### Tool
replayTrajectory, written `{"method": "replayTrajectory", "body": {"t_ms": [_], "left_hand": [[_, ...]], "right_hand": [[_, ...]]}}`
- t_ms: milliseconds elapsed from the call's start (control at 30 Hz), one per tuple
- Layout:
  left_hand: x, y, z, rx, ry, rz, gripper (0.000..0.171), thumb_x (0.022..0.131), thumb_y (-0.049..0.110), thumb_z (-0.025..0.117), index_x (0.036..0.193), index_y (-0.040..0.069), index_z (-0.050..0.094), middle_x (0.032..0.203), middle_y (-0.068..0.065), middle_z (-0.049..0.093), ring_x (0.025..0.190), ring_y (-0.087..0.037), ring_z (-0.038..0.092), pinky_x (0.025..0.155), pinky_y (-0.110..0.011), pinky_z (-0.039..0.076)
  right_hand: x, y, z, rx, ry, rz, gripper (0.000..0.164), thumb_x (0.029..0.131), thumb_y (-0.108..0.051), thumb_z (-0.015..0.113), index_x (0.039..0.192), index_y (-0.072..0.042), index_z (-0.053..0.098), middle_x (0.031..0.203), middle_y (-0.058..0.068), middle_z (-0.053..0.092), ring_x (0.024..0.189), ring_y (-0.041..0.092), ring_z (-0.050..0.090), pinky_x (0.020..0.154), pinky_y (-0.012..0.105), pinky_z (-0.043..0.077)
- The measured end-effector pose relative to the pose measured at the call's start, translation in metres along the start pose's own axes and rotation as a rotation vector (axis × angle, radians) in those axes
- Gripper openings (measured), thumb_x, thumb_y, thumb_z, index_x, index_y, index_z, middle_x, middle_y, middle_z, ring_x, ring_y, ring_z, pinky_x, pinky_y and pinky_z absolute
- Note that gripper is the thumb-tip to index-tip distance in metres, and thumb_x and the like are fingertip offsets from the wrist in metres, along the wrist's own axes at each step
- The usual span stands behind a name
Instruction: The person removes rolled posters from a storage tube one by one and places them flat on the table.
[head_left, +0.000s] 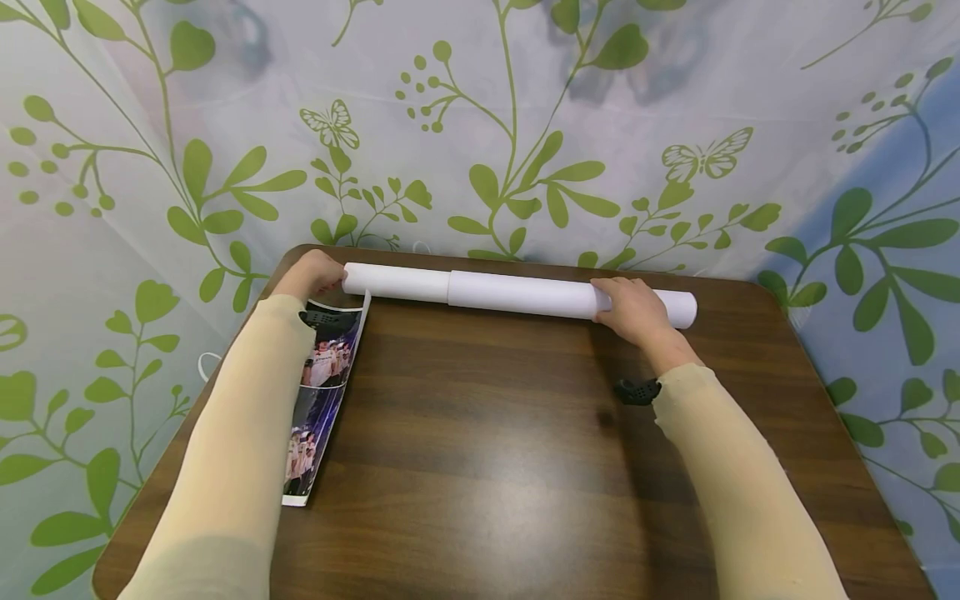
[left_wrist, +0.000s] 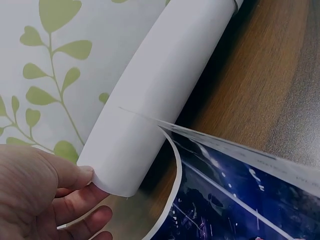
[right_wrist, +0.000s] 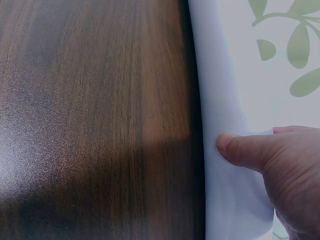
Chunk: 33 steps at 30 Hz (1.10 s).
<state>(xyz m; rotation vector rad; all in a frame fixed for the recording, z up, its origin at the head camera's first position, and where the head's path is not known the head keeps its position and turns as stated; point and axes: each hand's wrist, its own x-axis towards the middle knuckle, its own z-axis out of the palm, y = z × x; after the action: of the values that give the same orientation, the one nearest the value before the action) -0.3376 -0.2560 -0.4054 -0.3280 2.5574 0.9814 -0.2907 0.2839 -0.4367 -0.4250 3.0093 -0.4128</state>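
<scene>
A long white paper roll [head_left: 525, 296] lies across the far side of the table, its narrower left section [head_left: 397, 282] meeting the wider right section at a step. My left hand [head_left: 318, 271] is at the roll's left end; in the left wrist view, thumb and forefinger pinch the rim of the white tube [left_wrist: 135, 115] while the other fingers curl loosely below. Towards the other end, my right hand [head_left: 637, 310] grips the roll from above, its thumb [right_wrist: 230, 145] on the near side. A curling glossy photo print [head_left: 326, 367] lies partly under my left forearm.
The brown wooden table [head_left: 480, 433] has rounded far corners. Right behind it hangs a pale curtain [head_left: 450, 125] with green leaves and butterflies. One edge of the photo print rises in front of the roll's left section. A black wrist device [head_left: 637, 392] sits at my right cuff.
</scene>
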Motion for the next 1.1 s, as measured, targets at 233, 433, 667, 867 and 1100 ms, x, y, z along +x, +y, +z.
{"method": "replayTrajectory", "body": {"t_ms": [233, 433, 667, 867, 1100], "left_hand": [[0.000, -0.002, -0.001, -0.011, 0.009, 0.000, 0.016, 0.091, 0.003, 0.049, 0.085, -0.007, 0.060, 0.067, -0.005, 0.053, 0.059, -0.017, 0.047, 0.064, -0.036, 0.047], [0.001, -0.006, -0.003, -0.011, 0.037, -0.010, 0.019, 0.094, 0.005, 0.050, 0.096, -0.011, 0.060, 0.069, -0.007, 0.056, 0.061, -0.018, 0.050, 0.066, -0.037, 0.050], [0.000, -0.009, -0.006, -0.051, 0.042, -0.013, 0.015, 0.094, 0.003, 0.050, 0.086, -0.006, 0.059, 0.064, -0.004, 0.052, 0.060, -0.018, 0.051, 0.068, -0.039, 0.052], [0.001, -0.012, -0.008, -0.082, 0.034, -0.019, 0.019, 0.092, 0.000, 0.049, 0.075, -0.001, 0.057, 0.060, -0.003, 0.051, 0.054, -0.015, 0.047, 0.064, -0.037, 0.050], [0.004, -0.018, -0.010, -0.048, 0.076, -0.022, 0.026, 0.097, 0.003, 0.049, 0.072, 0.001, 0.056, 0.060, -0.004, 0.051, 0.056, -0.018, 0.052, 0.066, -0.038, 0.050]], "right_hand": [[0.000, 0.001, -0.001, 0.002, 0.003, -0.007, 0.066, 0.091, -0.017, 0.076, 0.150, -0.005, 0.050, 0.147, 0.024, 0.051, 0.133, 0.050, 0.042, 0.108, 0.061, 0.034], [0.001, 0.001, 0.000, 0.003, 0.007, -0.003, 0.066, 0.091, -0.018, 0.077, 0.151, -0.006, 0.050, 0.147, 0.023, 0.051, 0.133, 0.049, 0.043, 0.108, 0.060, 0.035], [0.001, 0.001, 0.000, 0.005, 0.002, 0.004, 0.066, 0.091, -0.017, 0.077, 0.151, -0.006, 0.050, 0.148, 0.024, 0.050, 0.133, 0.049, 0.042, 0.108, 0.060, 0.035], [0.001, 0.003, 0.001, 0.009, -0.007, 0.003, 0.066, 0.092, -0.018, 0.076, 0.151, -0.006, 0.049, 0.148, 0.024, 0.050, 0.133, 0.049, 0.042, 0.108, 0.061, 0.034], [0.001, 0.002, 0.001, 0.008, -0.012, 0.008, 0.066, 0.093, -0.018, 0.076, 0.152, -0.006, 0.048, 0.149, 0.024, 0.049, 0.135, 0.049, 0.040, 0.109, 0.061, 0.033]]}}
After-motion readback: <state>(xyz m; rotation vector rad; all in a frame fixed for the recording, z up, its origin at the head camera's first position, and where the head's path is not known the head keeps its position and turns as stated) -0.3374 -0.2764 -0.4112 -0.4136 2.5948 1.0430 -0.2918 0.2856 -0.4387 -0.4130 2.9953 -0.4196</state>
